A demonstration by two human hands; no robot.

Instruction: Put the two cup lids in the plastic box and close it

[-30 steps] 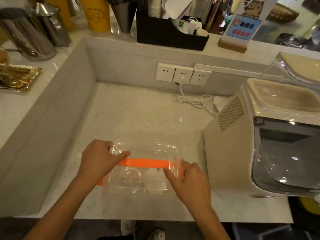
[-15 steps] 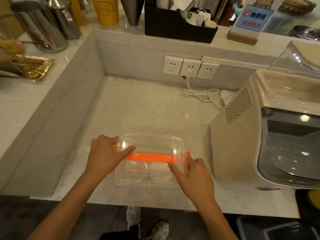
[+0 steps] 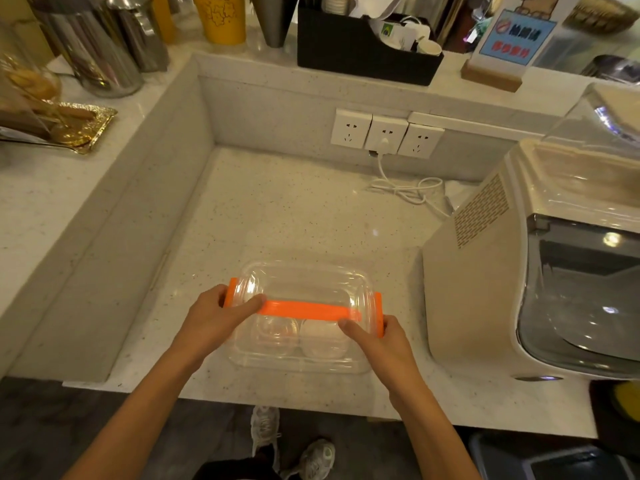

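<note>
Clear plastic makes up the plastic box (image 3: 301,327), which sits on the speckled stone table (image 3: 284,216) near its front edge, just left of a cream-coloured machine (image 3: 485,271). An orange handle (image 3: 308,310) lies flat across the box's transparent cover, running side to side, with orange clips showing at both ends. Through the cover two cup lids (image 3: 301,336) are visible as domed, clear shapes side by side in the near half of the box; the cover looks seated on the box.

From the head view, the left hand (image 3: 216,317) grips the left end of the box, thumb laid on top over the handle's end and fingers wrapped around the side clip. The right hand (image 3: 377,336) does the same at the right end, thumb pressing on the cover beside the handle and fingers behind the orange clip. Behind, a white cable (image 3: 405,188) runs from wall sockets (image 3: 386,135).
</note>
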